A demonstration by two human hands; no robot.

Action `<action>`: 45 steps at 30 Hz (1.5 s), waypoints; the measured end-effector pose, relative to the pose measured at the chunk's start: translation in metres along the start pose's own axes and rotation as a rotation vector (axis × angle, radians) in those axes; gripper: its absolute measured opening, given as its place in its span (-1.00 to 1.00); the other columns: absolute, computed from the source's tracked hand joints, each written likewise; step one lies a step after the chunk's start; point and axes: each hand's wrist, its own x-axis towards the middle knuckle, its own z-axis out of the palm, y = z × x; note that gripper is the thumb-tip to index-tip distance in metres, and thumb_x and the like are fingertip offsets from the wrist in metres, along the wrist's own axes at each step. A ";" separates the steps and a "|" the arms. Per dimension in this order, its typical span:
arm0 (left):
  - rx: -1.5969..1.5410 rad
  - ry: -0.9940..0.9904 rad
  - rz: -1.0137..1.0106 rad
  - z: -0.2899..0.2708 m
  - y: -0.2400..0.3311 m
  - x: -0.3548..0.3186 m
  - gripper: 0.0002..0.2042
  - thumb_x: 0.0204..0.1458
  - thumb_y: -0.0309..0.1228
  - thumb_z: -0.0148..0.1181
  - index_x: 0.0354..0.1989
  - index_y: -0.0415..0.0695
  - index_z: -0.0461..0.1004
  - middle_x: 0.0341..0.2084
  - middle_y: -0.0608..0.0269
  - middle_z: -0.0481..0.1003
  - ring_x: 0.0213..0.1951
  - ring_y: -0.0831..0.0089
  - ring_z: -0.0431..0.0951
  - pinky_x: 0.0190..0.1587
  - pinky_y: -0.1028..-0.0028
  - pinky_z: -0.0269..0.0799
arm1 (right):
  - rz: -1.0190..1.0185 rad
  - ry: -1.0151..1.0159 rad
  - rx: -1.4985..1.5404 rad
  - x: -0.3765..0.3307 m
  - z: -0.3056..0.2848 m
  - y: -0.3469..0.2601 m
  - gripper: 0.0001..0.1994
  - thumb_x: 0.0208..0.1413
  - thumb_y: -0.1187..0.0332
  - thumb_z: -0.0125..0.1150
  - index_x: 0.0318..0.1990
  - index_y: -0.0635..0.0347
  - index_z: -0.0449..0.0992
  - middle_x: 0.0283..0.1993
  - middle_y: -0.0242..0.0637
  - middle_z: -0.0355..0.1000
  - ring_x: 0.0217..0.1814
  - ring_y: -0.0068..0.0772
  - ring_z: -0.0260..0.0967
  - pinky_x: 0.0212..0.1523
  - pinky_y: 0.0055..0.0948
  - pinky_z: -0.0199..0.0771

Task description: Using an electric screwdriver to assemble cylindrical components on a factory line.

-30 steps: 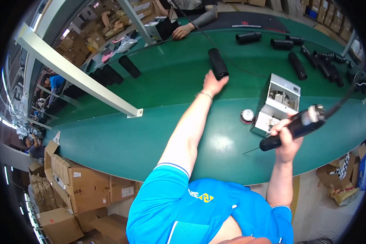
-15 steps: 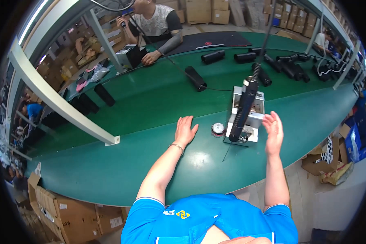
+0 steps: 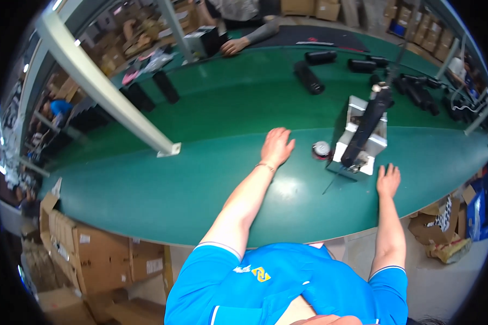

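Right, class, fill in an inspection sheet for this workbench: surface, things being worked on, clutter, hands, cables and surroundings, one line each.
Surface: long green bench, smooth, slightly glossy.
Job's things: black tube-shaped tool standing in a white metal fixture; small round tin just left of it.
Clutter: black cylinders lying further back on the bench.
Hands: left hand flat on the bench, fingers spread, empty; right hand open on the bench beside the fixture, empty.
Cables: a thin line rises from the tool's top; cables at the far right end.
Surroundings: cardboard boxes on the floor; another person's hand at the far side.
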 end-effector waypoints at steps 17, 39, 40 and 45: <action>-1.071 0.111 0.375 -0.244 0.134 -0.059 -0.99 -0.13 -0.58 0.07 -0.52 -0.26 0.40 -0.45 0.17 0.38 -0.52 0.51 0.30 -0.49 0.59 0.25 | 0.345 -0.181 -0.063 0.030 0.004 0.003 -0.44 0.07 -0.08 -0.32 0.12 0.08 0.19 0.13 -0.08 0.12 0.17 -0.13 0.03 0.14 -0.17 -0.05; -2.128 0.141 0.932 -0.272 0.167 -0.090 -0.87 0.00 -0.53 -0.13 -0.35 -0.10 0.38 -0.51 0.34 0.36 -0.50 0.60 0.33 -0.34 0.57 0.28 | 0.328 -0.091 0.034 0.034 0.010 -0.011 -0.48 0.05 -0.04 -0.25 0.06 0.10 0.28 0.12 -0.13 0.14 0.19 -0.15 0.01 0.20 -0.20 -0.11; -2.081 0.277 0.955 -0.271 0.170 -0.089 -0.87 0.00 -0.53 -0.12 -0.34 -0.10 0.39 -0.50 0.34 0.37 -0.51 0.60 0.32 -0.35 0.58 0.26 | 0.323 -0.108 0.039 0.036 0.010 -0.011 -0.48 0.05 -0.04 -0.25 0.06 0.10 0.28 0.12 -0.13 0.14 0.19 -0.15 0.01 0.20 -0.20 -0.11; -1.741 0.876 1.051 -0.262 0.180 -0.072 -0.86 -0.01 -0.56 -0.08 -0.32 -0.10 0.41 -0.47 0.33 0.37 -0.56 0.61 0.26 -0.42 0.62 0.21 | 0.288 -0.140 -0.030 0.036 0.016 0.001 -0.46 0.05 -0.06 -0.31 0.07 0.08 0.28 0.10 -0.13 0.18 0.18 -0.15 0.04 0.15 -0.25 -0.05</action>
